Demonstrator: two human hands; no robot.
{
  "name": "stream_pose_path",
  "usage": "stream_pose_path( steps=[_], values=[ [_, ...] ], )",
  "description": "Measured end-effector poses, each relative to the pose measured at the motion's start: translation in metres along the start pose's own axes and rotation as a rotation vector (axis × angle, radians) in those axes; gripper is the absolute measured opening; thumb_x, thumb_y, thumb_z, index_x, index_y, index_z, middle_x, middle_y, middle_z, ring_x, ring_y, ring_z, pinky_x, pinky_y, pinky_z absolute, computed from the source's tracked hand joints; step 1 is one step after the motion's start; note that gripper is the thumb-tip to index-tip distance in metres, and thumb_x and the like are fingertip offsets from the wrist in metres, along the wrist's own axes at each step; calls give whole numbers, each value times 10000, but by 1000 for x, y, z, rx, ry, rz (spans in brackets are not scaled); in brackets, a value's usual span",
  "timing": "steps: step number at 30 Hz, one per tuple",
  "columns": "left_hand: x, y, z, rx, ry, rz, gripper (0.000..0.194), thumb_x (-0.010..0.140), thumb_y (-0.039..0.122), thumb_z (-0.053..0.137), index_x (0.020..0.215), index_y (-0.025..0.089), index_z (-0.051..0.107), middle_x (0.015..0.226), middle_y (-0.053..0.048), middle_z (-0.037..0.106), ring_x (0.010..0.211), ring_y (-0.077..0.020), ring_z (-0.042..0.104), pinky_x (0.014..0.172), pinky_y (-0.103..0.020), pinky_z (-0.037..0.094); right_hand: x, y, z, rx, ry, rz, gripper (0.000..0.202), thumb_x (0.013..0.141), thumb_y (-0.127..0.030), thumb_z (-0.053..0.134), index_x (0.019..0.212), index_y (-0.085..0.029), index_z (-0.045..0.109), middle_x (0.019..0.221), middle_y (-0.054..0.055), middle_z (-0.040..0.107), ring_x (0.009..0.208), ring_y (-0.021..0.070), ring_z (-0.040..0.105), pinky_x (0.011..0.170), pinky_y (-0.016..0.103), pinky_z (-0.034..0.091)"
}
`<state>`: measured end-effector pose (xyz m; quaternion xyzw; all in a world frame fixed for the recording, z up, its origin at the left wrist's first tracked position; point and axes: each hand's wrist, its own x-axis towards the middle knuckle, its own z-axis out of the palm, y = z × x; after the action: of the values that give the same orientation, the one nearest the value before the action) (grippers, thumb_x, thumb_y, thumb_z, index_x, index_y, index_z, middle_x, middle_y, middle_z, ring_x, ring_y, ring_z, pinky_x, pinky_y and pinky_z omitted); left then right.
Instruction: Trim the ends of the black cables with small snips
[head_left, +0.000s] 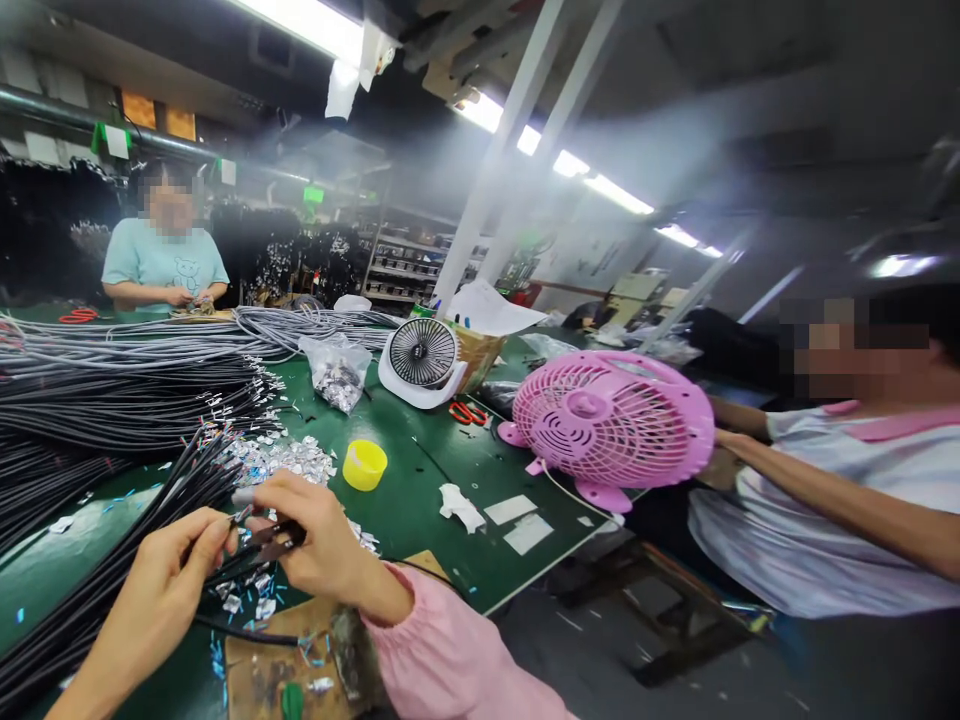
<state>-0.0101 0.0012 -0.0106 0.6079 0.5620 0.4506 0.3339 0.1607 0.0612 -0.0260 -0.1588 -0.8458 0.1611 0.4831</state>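
Far left of frame: bundles of black cables (112,410) are lying across the green table (420,480), with grey cables (225,335) running behind them toward upper left, where a person in a light teal shirt (163,258) is sitting with hands together.

Lower left: left hand (169,580) is curling closed, thumb and forefinger pinching the end of a thin black cable (232,520). Right hand (319,535), just beside it at lower centre, is gripping the same cable end from the other side, fingers closed around it; what sits at the tip is too small to tell. Pink sleeve (450,660) is trailing toward the bottom edge.

Just above the hands: silver scraps (281,460) are scattering over the table, with a yellow cap (364,465) near them. A clear bag (339,372) is sitting further back.

Centre: white desk fan (421,360), red scissors (469,412) beside it.

Right of centre: pink fan (611,420) is standing at the table edge; a second person's hand (731,440) is touching its rim from the right.
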Motion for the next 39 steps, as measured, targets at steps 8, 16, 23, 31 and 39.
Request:
stream_pose_path(
  steps=[8,16,23,31,39],
  values=[
    [-3,-11,12,-30,264,-1,412,697,637,702,622,236,640,552,4,632,534,-168,570,447,-227,420,-20,4,7,-96,-11,118,168,805,-233,749,674,-201,650,615,1,636,504,119,551,504,231,458],
    [-5,-11,11,-6,285,21,345,651,593,747,641,249,727,562,10,684,487,-166,591,451,-238,441,-7,-7,2,-93,223,213,162,868,-212,670,711,-186,701,594,-9,590,523,117,501,484,228,380],
    [-10,-13,10,125,210,54,338,790,554,632,704,263,781,619,-1,710,520,-160,576,490,-231,434,-8,-7,3,-176,80,208,130,823,-101,679,731,-191,699,641,1,642,571,127,573,544,225,440],
    [-11,-18,14,46,144,7,431,778,641,627,700,241,769,564,-10,685,518,-177,579,437,-231,414,-5,-9,4,-31,63,313,263,842,-226,632,588,-193,570,545,-35,501,486,89,415,463,218,339],
    [-14,-2,15,-45,120,-34,547,753,734,617,582,218,675,529,6,585,512,-148,501,457,-230,386,-8,-6,1,249,38,476,334,856,-332,606,569,-191,508,507,-52,449,460,76,350,424,215,282]
  ],
)
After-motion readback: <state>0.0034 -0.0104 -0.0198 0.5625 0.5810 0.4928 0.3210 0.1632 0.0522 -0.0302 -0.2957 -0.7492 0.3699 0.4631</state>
